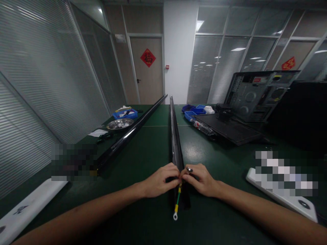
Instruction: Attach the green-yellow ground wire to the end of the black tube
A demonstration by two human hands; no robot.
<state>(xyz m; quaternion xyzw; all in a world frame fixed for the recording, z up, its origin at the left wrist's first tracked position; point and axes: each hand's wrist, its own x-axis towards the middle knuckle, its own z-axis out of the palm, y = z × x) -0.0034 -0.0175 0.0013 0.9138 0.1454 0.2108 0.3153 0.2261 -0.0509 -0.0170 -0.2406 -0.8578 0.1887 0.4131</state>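
Observation:
A long dark metal channel runs away from me down the middle of the table, and both hands meet over its near end. A short green wire with yellow sleeves and a ring terminal hangs toward me below the fingertips. My left hand pinches at the wire's upper end from the left. Opposite it, my right hand, with a ring on one finger, is closed with its fingertips at the same spot. Whatever lies between the fingertips is hidden.
A second long dark profile lies on the left of the green table, near a metal bowl and a blue tray. To the right are blue bins, a plastic bottle, a black panel and an opened computer case.

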